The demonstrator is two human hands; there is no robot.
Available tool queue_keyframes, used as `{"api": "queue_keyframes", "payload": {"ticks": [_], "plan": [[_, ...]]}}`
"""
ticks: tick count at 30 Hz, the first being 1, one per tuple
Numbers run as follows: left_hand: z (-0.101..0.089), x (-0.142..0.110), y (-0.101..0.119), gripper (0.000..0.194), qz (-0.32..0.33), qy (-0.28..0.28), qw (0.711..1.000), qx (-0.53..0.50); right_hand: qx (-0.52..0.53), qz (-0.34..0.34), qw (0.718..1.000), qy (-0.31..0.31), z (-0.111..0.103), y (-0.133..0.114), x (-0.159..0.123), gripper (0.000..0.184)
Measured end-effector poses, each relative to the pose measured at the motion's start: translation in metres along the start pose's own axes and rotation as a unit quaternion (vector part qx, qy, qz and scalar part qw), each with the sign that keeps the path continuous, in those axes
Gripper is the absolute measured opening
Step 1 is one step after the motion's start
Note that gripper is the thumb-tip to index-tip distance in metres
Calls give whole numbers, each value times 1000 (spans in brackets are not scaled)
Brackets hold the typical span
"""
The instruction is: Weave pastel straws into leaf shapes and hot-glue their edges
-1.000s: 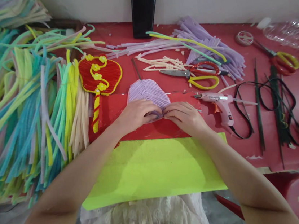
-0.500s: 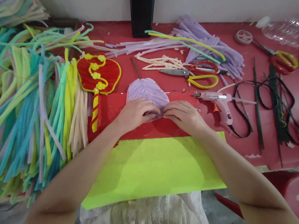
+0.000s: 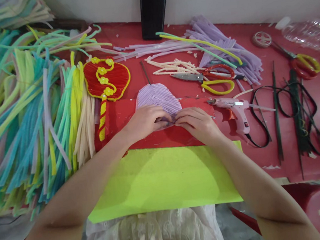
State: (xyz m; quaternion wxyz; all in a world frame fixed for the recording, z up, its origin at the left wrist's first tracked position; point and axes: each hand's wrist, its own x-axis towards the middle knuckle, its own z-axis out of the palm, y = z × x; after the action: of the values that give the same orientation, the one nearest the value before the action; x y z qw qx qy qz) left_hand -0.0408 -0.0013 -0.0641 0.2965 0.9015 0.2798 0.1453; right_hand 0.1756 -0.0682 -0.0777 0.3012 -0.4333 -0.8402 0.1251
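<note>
A leaf-shaped lavender fan panel made of pipe cleaners lies on a red sheet, with a thin dark stem pointing away from me. My left hand is closed on its near left edge, fingers curled over the rim. At the near tip, beside it, my right hand pinches the edge of the same panel. Both sets of fingertips almost meet, and they hide the near end. Left of the panel rests a finished-looking red fan with yellow trim and yellow flowers.
Bundles of coloured pipe cleaners fill the left side. Scissors, lavender pipe cleaners and a pink glue gun with a cord lie to the right. A lime-green sheet covers the near table edge. A black object stands behind.
Hardly anything differs. The whole view has shifted very slightly, while both hands keep their places on the lavender panel.
</note>
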Motion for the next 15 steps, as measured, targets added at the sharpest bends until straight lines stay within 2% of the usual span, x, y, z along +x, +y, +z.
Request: {"api": "queue_keyframes", "payload": {"ticks": [10,15], "plan": [[1,1,-1,14,5,-3,1000,-1,25,17,1000,1,1,2,0,20],[1,0,-1,13,9,1,1000,-5,21,20,999,16,2,1,1,15]]}}
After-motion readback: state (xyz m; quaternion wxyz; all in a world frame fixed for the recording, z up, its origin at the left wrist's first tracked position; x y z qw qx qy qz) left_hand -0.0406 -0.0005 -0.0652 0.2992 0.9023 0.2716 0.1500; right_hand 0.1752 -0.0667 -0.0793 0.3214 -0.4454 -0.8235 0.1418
